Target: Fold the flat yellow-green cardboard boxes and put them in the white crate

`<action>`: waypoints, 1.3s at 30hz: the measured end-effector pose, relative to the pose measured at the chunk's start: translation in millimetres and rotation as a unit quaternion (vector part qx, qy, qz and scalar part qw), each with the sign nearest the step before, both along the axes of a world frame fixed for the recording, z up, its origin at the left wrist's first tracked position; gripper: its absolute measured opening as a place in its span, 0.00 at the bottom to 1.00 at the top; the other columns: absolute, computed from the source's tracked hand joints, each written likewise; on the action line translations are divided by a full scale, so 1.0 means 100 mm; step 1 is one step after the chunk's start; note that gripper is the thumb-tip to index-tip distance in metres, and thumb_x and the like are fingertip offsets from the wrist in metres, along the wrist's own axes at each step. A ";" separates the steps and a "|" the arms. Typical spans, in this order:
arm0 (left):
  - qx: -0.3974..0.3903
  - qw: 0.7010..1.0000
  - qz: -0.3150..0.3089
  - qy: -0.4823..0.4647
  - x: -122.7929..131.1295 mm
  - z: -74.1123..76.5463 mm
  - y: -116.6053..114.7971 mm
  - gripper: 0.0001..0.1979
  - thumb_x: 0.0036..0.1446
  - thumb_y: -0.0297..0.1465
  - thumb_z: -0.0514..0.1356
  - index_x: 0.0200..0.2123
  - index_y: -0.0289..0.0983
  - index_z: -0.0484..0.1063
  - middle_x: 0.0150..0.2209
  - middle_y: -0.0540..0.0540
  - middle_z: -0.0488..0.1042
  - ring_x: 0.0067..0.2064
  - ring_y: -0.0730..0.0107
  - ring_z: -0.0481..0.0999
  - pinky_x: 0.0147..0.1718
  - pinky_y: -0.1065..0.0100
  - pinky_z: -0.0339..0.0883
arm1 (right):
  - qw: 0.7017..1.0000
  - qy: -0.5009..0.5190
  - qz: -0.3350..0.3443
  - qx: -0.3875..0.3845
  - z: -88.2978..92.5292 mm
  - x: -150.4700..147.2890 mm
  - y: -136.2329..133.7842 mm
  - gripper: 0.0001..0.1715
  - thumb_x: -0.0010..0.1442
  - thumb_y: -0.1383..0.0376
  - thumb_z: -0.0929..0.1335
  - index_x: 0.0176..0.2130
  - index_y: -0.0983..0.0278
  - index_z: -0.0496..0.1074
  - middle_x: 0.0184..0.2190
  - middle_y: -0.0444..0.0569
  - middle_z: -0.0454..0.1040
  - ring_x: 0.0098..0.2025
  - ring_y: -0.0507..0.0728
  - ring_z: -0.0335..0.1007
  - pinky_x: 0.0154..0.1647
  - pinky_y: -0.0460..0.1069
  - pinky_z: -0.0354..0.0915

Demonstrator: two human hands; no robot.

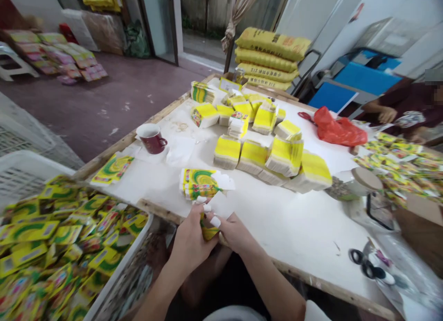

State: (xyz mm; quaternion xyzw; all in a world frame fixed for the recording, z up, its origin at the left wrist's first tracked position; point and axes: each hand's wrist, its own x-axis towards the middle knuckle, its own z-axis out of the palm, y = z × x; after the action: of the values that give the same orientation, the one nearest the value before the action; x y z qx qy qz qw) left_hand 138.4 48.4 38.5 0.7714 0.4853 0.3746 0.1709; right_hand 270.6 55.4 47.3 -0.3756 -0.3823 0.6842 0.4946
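At the table's near edge, my left hand (193, 235) and my right hand (237, 233) meet with fingers closed round a small yellow-and-white paper packet (209, 232). It looks bent and partly opened, and the fingers hide much of it. White wrapping covers several of my fingertips. Just beyond my hands lies a pile of flat yellow-and-green printed packets (199, 183), with a white flap sticking out to the right. Farther back stand several blocks of stacked yellow-topped packets (252, 155). Another printed packet stack (112, 168) rests at the left table edge.
A white crate (136, 247) full of finished-looking yellow packets (51, 247) stands at the left. On the table (263, 219) are a maroon mug (152, 139), a red plastic bag (337, 127), a lidded jar (360, 182) and scissors (367, 264). Another person's hand (386, 114) shows at right.
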 end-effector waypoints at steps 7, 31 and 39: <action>0.002 1.000 0.001 0.004 -0.06 -0.17 0.11 0.25 0.55 0.38 0.59 0.54 0.38 0.57 0.43 0.37 0.79 0.36 0.54 0.83 0.32 0.60 0.78 | 0.999 -0.044 -0.005 0.000 -0.04 -0.01 0.05 0.31 0.52 0.48 0.74 0.51 0.59 0.73 0.45 0.48 0.78 0.51 0.62 0.73 0.58 0.58 0.63; 0.112 0.987 0.068 0.098 0.00 -0.33 0.10 0.21 0.63 0.42 0.54 0.54 0.37 0.59 0.47 0.35 0.75 0.43 0.51 0.79 0.39 0.57 0.72 | 0.998 0.002 -0.049 0.048 0.04 0.01 0.00 0.40 0.50 0.43 0.75 0.55 0.61 0.70 0.49 0.52 0.76 0.52 0.62 0.73 0.61 0.59 0.62; 0.106 0.980 0.078 0.152 -0.05 -0.27 0.12 0.17 0.64 0.41 0.52 0.51 0.37 0.61 0.44 0.36 0.75 0.44 0.51 0.77 0.40 0.57 0.70 | 0.994 -0.045 -0.096 0.027 -0.06 0.04 0.06 0.43 0.46 0.43 0.76 0.53 0.63 0.69 0.51 0.54 0.77 0.52 0.62 0.73 0.59 0.58 0.64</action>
State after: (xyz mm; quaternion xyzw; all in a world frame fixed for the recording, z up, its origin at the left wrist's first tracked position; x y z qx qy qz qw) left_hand 133.5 60.1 11.8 0.7927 0.5216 0.3151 -0.0175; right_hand 274.3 61.1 41.0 -0.4269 -0.3849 0.6055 0.5504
